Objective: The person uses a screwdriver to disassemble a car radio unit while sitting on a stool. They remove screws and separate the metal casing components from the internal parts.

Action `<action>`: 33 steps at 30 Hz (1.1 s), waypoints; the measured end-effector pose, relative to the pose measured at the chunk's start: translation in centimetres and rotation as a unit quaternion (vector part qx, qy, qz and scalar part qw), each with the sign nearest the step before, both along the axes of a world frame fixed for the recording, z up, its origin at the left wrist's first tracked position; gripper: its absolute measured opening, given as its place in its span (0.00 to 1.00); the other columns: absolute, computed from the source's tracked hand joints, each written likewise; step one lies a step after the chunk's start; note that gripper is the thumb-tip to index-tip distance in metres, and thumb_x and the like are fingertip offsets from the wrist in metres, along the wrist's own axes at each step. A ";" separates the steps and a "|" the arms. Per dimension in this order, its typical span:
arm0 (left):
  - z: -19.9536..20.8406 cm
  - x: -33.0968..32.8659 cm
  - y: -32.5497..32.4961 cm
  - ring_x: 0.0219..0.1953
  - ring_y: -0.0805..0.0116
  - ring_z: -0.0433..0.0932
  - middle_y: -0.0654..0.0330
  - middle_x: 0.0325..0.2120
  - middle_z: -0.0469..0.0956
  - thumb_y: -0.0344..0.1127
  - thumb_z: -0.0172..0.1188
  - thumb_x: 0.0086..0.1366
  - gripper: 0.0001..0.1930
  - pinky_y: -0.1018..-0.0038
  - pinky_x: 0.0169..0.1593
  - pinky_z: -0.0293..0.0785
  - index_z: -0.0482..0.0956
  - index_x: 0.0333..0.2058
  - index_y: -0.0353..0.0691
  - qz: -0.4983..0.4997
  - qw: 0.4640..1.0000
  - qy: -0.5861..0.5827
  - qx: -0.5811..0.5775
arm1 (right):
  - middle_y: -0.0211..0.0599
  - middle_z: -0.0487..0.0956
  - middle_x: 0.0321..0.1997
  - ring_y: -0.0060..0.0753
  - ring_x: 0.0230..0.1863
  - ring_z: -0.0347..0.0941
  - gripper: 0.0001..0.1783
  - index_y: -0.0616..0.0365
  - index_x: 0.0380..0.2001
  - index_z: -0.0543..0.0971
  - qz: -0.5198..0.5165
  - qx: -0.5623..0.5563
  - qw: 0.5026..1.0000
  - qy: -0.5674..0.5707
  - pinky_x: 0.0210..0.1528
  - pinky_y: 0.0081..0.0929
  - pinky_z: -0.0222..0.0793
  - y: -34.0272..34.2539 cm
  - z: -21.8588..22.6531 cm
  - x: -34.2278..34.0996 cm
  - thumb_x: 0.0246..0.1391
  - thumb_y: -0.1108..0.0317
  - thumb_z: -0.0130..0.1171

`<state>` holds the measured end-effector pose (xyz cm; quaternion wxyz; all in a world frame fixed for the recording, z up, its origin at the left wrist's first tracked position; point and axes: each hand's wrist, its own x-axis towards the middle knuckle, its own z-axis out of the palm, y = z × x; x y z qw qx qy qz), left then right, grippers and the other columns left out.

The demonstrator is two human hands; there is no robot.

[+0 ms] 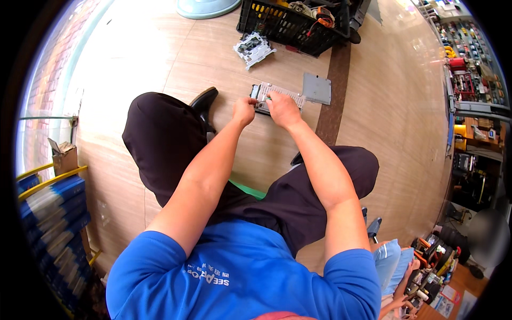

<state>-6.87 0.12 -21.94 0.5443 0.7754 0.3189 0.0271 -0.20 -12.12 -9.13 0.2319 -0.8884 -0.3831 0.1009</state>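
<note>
In the head view, the unit (272, 87), a boxy metal-topped device, lies on the floor (176, 69) between the person's feet, well in from the floor's left edge by the glass and its right edge by the shelves. The right hand (284, 110) reaches over the unit's top, its fingers closed on a slim tool (269, 97) with a green end. The left hand (244, 111) is at the unit's left end, fingertips drawn together; whether they pinch the tool's tip or the unit, I cannot tell.

The work looks partway along. A grey plate (317, 88) lies flat just beside the unit's right end, and a white frame (254, 49) sits apart, near the crate (293, 26); whether either came off this unit is unclear. The unit's perforated top appears still on, leaving its inside covered.
</note>
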 end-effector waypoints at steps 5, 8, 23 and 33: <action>-0.5 -0.4 1.0 0.37 0.58 0.80 0.50 0.32 0.81 0.29 0.51 0.57 0.12 0.68 0.44 0.74 0.83 0.36 0.41 -0.005 1.000 0.001 0.017 | 0.50 0.78 0.31 0.54 0.36 0.74 0.08 0.58 0.34 0.75 -0.002 -0.002 1.000 0.012 0.38 0.45 0.70 0.8 -0.1 -0.5 0.51 0.66 0.56; 0.3 -0.1 1.0 0.37 0.57 0.80 0.49 0.32 0.80 0.29 0.52 0.57 0.12 0.67 0.44 0.74 0.83 0.36 0.41 -0.010 1.000 0.006 0.014 | 0.50 0.78 0.32 0.55 0.36 0.74 0.07 0.58 0.33 0.75 -0.013 -0.027 1.000 0.003 0.37 0.46 0.70 0.7 0.2 -0.1 0.53 0.66 0.53; 3.2 -0.1 -0.4 0.32 0.53 0.81 0.43 0.27 0.80 0.40 0.59 0.55 0.15 0.61 0.36 0.73 0.80 0.30 0.30 -0.042 0.996 0.001 0.073 | 0.47 0.80 0.29 0.46 0.32 0.79 0.08 0.58 0.30 0.75 0.034 -0.109 0.991 -0.062 0.33 0.40 0.75 1.5 0.4 -1.4 0.50 0.68 0.49; 2.7 0.6 -0.1 0.37 0.44 0.78 0.40 0.29 0.78 0.41 0.56 0.58 0.15 0.57 0.41 0.73 0.81 0.30 0.33 -0.047 0.987 0.017 0.153 | 0.47 0.79 0.31 0.47 0.35 0.78 0.07 0.58 0.29 0.76 0.075 -0.109 0.989 -0.066 0.37 0.40 0.75 1.9 0.7 -0.7 0.50 0.69 0.50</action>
